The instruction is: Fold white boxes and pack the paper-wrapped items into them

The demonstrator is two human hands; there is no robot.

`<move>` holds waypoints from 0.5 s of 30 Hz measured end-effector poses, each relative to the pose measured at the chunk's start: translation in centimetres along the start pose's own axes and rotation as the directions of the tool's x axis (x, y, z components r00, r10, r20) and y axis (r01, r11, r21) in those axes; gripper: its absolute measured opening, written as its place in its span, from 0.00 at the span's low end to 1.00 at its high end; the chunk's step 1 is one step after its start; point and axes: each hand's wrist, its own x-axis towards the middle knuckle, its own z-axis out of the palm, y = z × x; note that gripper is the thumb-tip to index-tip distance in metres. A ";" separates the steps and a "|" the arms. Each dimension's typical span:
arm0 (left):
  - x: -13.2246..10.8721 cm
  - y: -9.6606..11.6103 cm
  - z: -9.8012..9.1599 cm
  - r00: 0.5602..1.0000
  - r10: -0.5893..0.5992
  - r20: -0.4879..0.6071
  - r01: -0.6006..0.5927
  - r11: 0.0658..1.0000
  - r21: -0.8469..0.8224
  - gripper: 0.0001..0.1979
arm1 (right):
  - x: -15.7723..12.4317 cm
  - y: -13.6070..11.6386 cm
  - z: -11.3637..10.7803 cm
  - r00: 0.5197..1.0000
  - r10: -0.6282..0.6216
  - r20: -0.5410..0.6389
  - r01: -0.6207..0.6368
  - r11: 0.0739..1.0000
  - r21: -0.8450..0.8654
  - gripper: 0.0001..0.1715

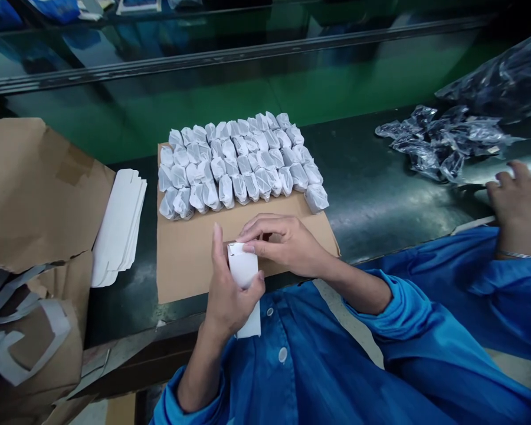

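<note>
A narrow white box [244,268] stands roughly upright close to my body, its top end tilted away from me. My left hand [230,289] wraps around its sides, thumb on one face. At the top end, the fingers of my right hand [278,239] pinch the flap. Whether anything is inside the box is hidden. Beyond my hands, several rows of small items wrapped in white paper [239,162] cover the far part of a brown cardboard sheet [186,254]. A stack of flat white cartons [119,230] lies left of the sheet.
An open cardboard box [35,189] with white strips [48,330] stands at left. Dark items in clear plastic bags [442,139] lie at right on the dark table [354,177], near a larger plastic bag [504,77]. A co-worker's hand [520,192] is at far right.
</note>
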 end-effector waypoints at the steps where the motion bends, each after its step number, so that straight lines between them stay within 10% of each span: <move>1: 0.0 -0.1 -0.2 1.000 0.003 0.013 -0.004 0.998 0.057 0.51 | -0.2 0.0 0.1 1.000 -0.025 0.006 0.025 0.999 -0.025 0.04; 11: -0.5 -0.3 -0.4 0.998 -0.055 0.020 0.053 0.995 0.081 0.44 | -2.9 2.7 3.2 0.884 -0.380 -0.271 0.326 0.918 -0.225 0.05; 15: -0.4 -0.2 0.7 0.992 -0.121 -0.036 0.121 0.993 0.005 0.40 | -2.2 3.2 3.4 0.892 -0.406 -0.201 0.345 0.896 -0.280 0.04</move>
